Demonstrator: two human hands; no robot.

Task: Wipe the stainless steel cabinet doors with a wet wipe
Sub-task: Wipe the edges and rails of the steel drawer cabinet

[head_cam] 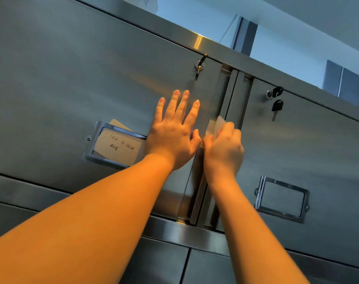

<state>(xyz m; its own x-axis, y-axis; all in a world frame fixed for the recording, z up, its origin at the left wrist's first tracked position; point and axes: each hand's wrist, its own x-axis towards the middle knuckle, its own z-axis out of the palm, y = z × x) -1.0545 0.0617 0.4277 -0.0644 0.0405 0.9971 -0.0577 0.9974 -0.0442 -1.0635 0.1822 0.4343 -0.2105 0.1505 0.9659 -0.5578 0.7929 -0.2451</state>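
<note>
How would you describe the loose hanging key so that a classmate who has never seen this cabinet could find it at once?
Start at the right cabinet door, the one the flat left hand is not pressing. Near its upper left corner sits a round lock, and below it dangles the loose hanging key. Unlike the key in the left door's lock, it has a black head and hangs free.

both your bare forearms reach up and forward from the bottom of the view, side by side. your left hand (pixel 173 130) is spread flat, palm pressed forward, four fingers straight and fanned upward, thumb angled toward the right. your right hand (pixel 223 148) sits just beside it, thumb nearly touching the left thumb, its fingers curled and pinching a wet wipe (pixel 215 127), slightly blurred. wrists are straight.
</note>
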